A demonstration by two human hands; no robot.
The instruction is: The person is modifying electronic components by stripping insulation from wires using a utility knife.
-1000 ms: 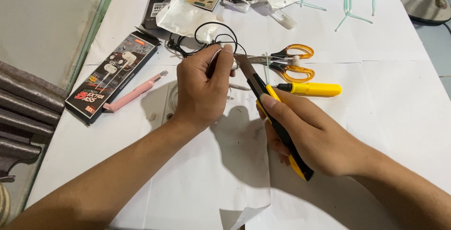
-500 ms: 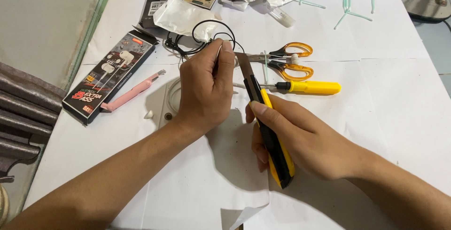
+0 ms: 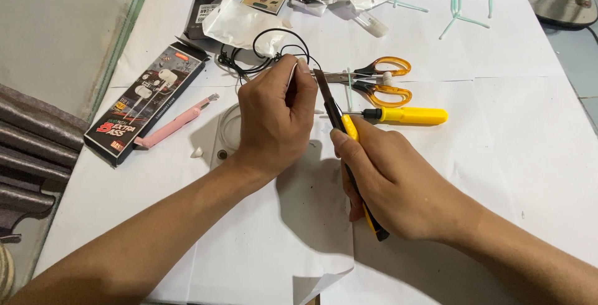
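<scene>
The left hand [image 3: 277, 115] is closed on a thin black cable [image 3: 274, 52], just left of the scissors [image 3: 374, 81]. The right hand [image 3: 389, 183] grips a yellow knife [image 3: 346, 130], its blade up beside the left fingers, below the scissors.

right hand [image 3: 398, 186] grips utility knife [image 3: 339, 121]

Scissors [image 3: 381, 79] and screwdriver [image 3: 405, 115] just beyond the hands; bare paper [image 3: 517, 155] to their right.
</scene>
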